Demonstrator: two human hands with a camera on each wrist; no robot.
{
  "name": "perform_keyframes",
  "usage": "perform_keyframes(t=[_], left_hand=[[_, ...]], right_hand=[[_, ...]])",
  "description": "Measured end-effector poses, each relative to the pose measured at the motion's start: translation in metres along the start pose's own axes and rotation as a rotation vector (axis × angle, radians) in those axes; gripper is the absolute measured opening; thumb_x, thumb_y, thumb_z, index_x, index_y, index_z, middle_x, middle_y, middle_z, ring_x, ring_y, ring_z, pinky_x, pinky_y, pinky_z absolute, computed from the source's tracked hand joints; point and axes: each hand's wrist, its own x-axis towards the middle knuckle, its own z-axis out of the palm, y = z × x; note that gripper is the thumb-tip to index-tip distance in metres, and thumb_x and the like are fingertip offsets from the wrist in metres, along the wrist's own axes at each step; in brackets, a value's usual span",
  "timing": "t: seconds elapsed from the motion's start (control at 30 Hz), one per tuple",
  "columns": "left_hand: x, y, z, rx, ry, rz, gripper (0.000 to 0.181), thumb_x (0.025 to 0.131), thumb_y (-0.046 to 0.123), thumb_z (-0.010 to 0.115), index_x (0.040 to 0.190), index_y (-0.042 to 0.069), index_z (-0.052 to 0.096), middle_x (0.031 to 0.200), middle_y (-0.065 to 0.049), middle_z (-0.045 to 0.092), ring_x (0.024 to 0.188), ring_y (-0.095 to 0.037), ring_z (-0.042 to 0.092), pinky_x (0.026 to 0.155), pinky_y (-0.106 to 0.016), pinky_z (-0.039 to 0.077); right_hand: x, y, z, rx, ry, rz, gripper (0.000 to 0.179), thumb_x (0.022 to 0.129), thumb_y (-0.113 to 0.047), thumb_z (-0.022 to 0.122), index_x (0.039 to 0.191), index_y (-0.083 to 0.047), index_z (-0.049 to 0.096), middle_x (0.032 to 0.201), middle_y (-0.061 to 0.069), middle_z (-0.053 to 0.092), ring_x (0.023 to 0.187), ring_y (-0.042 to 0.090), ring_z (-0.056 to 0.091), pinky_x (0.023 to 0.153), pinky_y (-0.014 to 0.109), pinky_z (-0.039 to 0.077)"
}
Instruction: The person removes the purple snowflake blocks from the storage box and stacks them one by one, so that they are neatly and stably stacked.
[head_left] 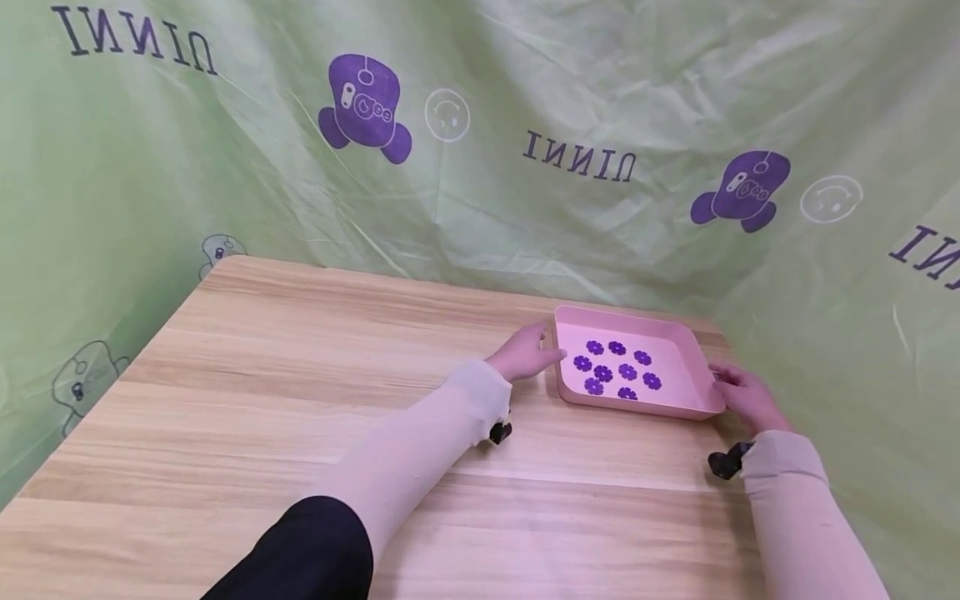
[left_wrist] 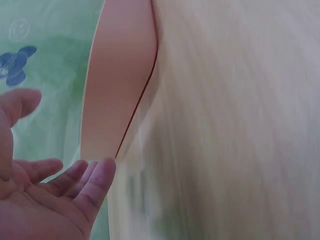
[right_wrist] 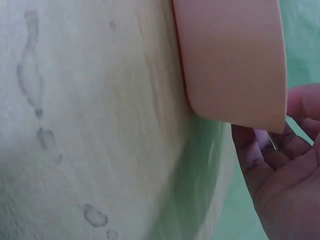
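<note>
A pink rectangular tray (head_left: 686,379) sits on the table at the far right in the head view. Several small purple flower-shaped pieces (head_left: 627,372) lie on its floor, mostly toward the left half. My left hand (head_left: 521,354) is at the tray's left end. In the left wrist view its fingertips (left_wrist: 106,167) meet the outer wall (left_wrist: 117,75), while the thumb stands apart from the rim. At the opposite end my right hand (head_left: 753,402) pinches the tray's side, thumb at the rim and fingers partly hidden behind the wall (right_wrist: 235,65).
The wooden table (head_left: 300,375) extends left and toward me. A green printed curtain (head_left: 480,217) hangs right behind the table's back edge and along its sides. Small black devices (head_left: 727,461) are on both wrists.
</note>
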Motion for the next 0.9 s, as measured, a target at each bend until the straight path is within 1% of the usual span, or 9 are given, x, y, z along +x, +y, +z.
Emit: perform_keyframes(t=[0.07, 0.17, 0.23, 0.4, 0.5, 0.6, 0.67, 0.73, 0.9], left_hand=[[0.002, 0.0, 0.006, 0.014, -0.007, 0.046, 0.056, 0.102, 0.02, 0.065, 0.15, -0.002, 0.046, 0.143, -0.02, 0.057, 0.131, -0.033, 0.055, 0.114, -0.039, 0.04], [0.002, -0.002, 0.013, 0.059, -0.017, 0.085, 0.054, 0.101, 0.015, 0.066, 0.15, 0.001, 0.048, 0.139, -0.018, 0.06, 0.129, -0.03, 0.054, 0.115, -0.037, 0.038], [0.002, -0.004, 0.015, 0.108, -0.016, 0.082, 0.058, 0.1, 0.015, 0.067, 0.152, 0.0, 0.044, 0.143, -0.017, 0.056, 0.134, -0.029, 0.05, 0.117, -0.037, 0.035], [-0.003, -0.01, 0.009, 0.23, -0.014, 0.067, 0.062, 0.099, 0.017, 0.068, 0.152, -0.001, 0.042, 0.146, -0.017, 0.054, 0.136, -0.03, 0.048, 0.118, -0.039, 0.034], [-0.008, -0.015, 0.001, 0.283, -0.013, 0.064, 0.06, 0.098, 0.019, 0.068, 0.15, -0.001, 0.045, 0.144, -0.016, 0.054, 0.135, -0.031, 0.049, 0.117, -0.04, 0.035], [-0.016, -0.019, -0.007, 0.314, -0.015, 0.061, 0.06, 0.097, 0.02, 0.068, 0.149, 0.0, 0.046, 0.144, -0.016, 0.054, 0.134, -0.032, 0.049, 0.116, -0.042, 0.036], [-0.024, -0.02, -0.014, 0.323, -0.023, 0.055, 0.06, 0.097, 0.019, 0.068, 0.15, -0.001, 0.046, 0.145, -0.016, 0.053, 0.134, -0.033, 0.048, 0.117, -0.043, 0.035], [-0.033, -0.02, -0.02, 0.341, -0.035, 0.038, 0.063, 0.097, 0.019, 0.067, 0.151, -0.003, 0.043, 0.148, -0.018, 0.05, 0.138, -0.034, 0.045, 0.119, -0.043, 0.032], [-0.055, -0.026, -0.032, 0.423, -0.056, 0.011, 0.068, 0.099, 0.023, 0.065, 0.154, -0.005, 0.038, 0.153, -0.019, 0.046, 0.141, -0.034, 0.041, 0.12, -0.041, 0.03]], right_hand=[[0.0, 0.002, 0.0, 0.026, -0.001, -0.011, 0.052, 0.107, -0.008, 0.044, 0.149, 0.02, 0.029, 0.144, 0.046, 0.037, 0.104, 0.015, 0.059, 0.076, 0.016, 0.049], [0.0, 0.002, 0.0, 0.082, -0.024, -0.022, 0.056, 0.106, -0.005, 0.046, 0.152, 0.018, 0.024, 0.141, 0.046, 0.037, 0.088, -0.007, 0.053, 0.075, 0.016, 0.052], [0.0, 0.0, 0.0, 0.11, -0.052, -0.028, 0.058, 0.106, -0.004, 0.045, 0.154, 0.017, 0.02, 0.141, 0.046, 0.036, 0.086, -0.01, 0.053, 0.076, 0.017, 0.053], [0.0, -0.007, 0.002, 0.068, -0.111, -0.06, 0.057, 0.106, -0.006, 0.045, 0.153, 0.017, 0.023, 0.145, 0.045, 0.036, 0.09, -0.012, 0.052, 0.078, 0.016, 0.053], [-0.001, -0.013, 0.006, 0.018, -0.132, -0.079, 0.056, 0.106, -0.007, 0.047, 0.153, 0.016, 0.026, 0.146, 0.045, 0.037, 0.096, -0.006, 0.055, 0.08, 0.016, 0.053], [-0.002, -0.022, 0.012, -0.028, -0.155, -0.103, 0.057, 0.105, -0.005, 0.048, 0.153, 0.016, 0.027, 0.144, 0.044, 0.04, 0.109, 0.016, 0.061, 0.081, 0.018, 0.053], [-0.003, -0.029, 0.017, -0.068, -0.164, -0.131, 0.057, 0.103, -0.003, 0.048, 0.152, 0.018, 0.028, 0.139, 0.044, 0.043, 0.115, 0.033, 0.059, 0.08, 0.02, 0.053], [-0.004, -0.035, 0.024, -0.077, -0.174, -0.159, 0.056, 0.101, 0.0, 0.048, 0.15, 0.019, 0.028, 0.135, 0.044, 0.045, 0.116, 0.046, 0.056, 0.078, 0.022, 0.053], [-0.008, -0.047, 0.044, -0.084, -0.184, -0.206, 0.055, 0.098, 0.006, 0.049, 0.146, 0.022, 0.028, 0.127, 0.043, 0.047, 0.112, 0.051, 0.055, 0.077, 0.032, 0.055]])
